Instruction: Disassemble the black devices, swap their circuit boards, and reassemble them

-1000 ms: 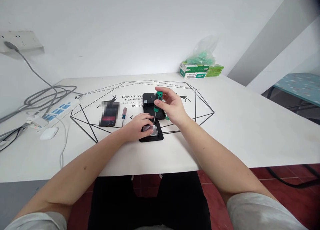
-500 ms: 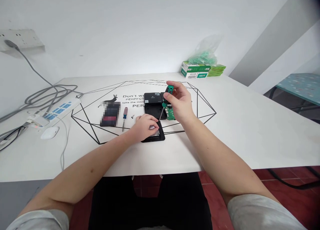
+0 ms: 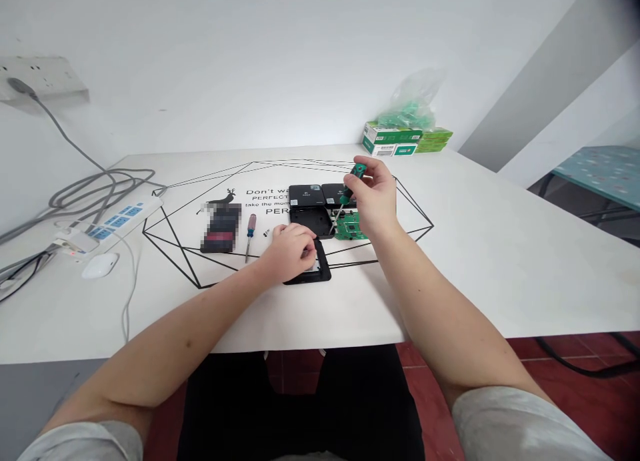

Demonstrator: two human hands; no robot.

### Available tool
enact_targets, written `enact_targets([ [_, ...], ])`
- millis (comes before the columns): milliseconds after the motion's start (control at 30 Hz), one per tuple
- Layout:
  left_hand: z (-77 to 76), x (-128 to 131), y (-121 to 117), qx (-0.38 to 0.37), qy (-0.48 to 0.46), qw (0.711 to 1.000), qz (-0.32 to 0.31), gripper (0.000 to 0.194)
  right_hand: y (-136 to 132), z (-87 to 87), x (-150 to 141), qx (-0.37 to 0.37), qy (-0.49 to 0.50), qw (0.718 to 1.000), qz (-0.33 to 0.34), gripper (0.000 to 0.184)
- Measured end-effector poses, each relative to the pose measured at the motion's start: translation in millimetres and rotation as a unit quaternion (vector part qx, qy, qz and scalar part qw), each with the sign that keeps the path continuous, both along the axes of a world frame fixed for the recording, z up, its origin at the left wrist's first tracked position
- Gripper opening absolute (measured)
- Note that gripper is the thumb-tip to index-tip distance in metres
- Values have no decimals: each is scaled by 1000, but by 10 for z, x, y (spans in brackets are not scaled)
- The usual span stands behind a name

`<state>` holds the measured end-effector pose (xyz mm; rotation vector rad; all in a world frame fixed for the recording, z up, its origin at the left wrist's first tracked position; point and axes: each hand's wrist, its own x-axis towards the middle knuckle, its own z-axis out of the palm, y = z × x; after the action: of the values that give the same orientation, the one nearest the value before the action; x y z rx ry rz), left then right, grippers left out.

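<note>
Hands are set to separate jobs: by the right hand (image 3: 376,197), a green-and-black screwdriver with a slim metal shaft (image 3: 353,182) is gripped near its handle top, while the left hand (image 3: 291,251) is curled over a flat black rectangular frame with a silvery insert (image 3: 324,267), lying on the white printed table (image 3: 450,267); whether anything is pinched in those fingers cannot be told. The shaft is slanted, its tip brought down between an open, shallow black plastic shell (image 3: 310,219) and a green circuit board with exposed parts (image 3: 351,226). Near that board, the tip is best guided lightly, since its parts could be scratched; over any screw head, the shaft should be held upright and pressed evenly, with the frame steadied by fingertips placed clear of the blade. In the frame, part of the silvery insert is left visible beside the hand. By the shell, its rim and shallow inside are shown. What is held by the stacked green-and-white boxes (image 3: 391,137) cannot be seen, but something green is shown through the clear plastic bag (image 3: 411,111) on top. Small dark pieces (image 3: 267,233) are laid loose beside a red-and-blue-handled screwdriver (image 3: 251,225), where they could easily be knocked away.
</note>
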<state>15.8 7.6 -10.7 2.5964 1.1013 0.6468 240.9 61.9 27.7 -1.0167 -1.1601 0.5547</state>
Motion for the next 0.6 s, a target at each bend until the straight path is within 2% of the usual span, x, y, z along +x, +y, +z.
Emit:
enact_targets([
  [67,45,-142,73,14,3,999,42,13,44,37,139,-56,-50,995,-61,39],
  [133,84,-320,172,36,38,993,108,15,78,64,328,-126,-172,968,-135,38],
  [200,102,-491,273,50,92,981,164,18,107,61,543,-240,-322,904,-149,38],
  [267,94,-619,354,54,138,972,182,20,134,21,747,-379,-421,814,-126,34],
  [333,65,-692,405,61,175,963,194,21,155,-37,904,-466,-493,730,-83,33],
  [367,47,-711,420,64,189,960,198,21,162,-64,957,-491,-511,703,-60,36],
  [433,17,-726,431,71,205,955,204,21,164,-101,1005,-505,-526,683,-46,43],
  [533,20,-733,410,70,205,954,205,21,138,-88,939,-484,-544,682,-66,58],
  [600,66,-740,374,59,193,963,180,24,105,-43,832,-442,-575,684,-80,58],
])
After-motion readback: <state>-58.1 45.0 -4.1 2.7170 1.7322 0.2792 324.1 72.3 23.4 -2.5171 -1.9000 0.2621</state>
